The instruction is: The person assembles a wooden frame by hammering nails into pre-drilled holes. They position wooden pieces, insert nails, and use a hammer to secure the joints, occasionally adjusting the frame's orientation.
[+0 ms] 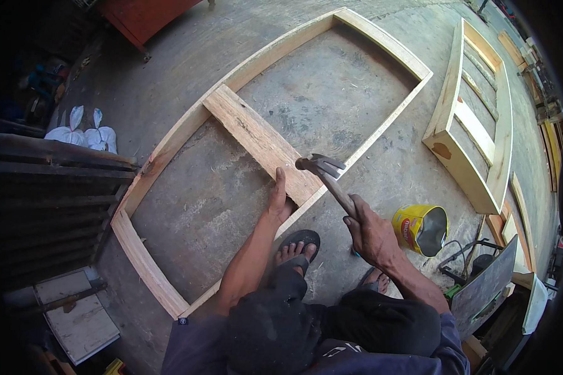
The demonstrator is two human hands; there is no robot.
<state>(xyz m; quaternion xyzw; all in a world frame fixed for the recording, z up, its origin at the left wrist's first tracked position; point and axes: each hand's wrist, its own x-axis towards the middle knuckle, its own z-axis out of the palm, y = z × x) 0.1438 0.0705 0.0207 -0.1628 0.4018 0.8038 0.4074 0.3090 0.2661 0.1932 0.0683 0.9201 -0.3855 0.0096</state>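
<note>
Hands: two, the left hand [279, 201] and the right hand [375, 236]. Striking tools: one hammer [340, 191]. Wooden frames: two, the near frame [147, 267] and the far frame [466, 170]. The near frame shows one crossboard [256, 134] and two openings; the far frame shows at least three slats [474, 130]. Also recorded: one yellow bucket [408, 229], two white sacks [67, 135], two sandals [311, 237]. Loose boards at right: several, exact number indistinct.

Soft daylight, brightest toward upper right; left side dim, slats [75, 201] nearly black. Soft shadows on floor [187, 244]. Frame [281, 50] edges bowed (fisheye bend), picture corners blacked out.
</note>
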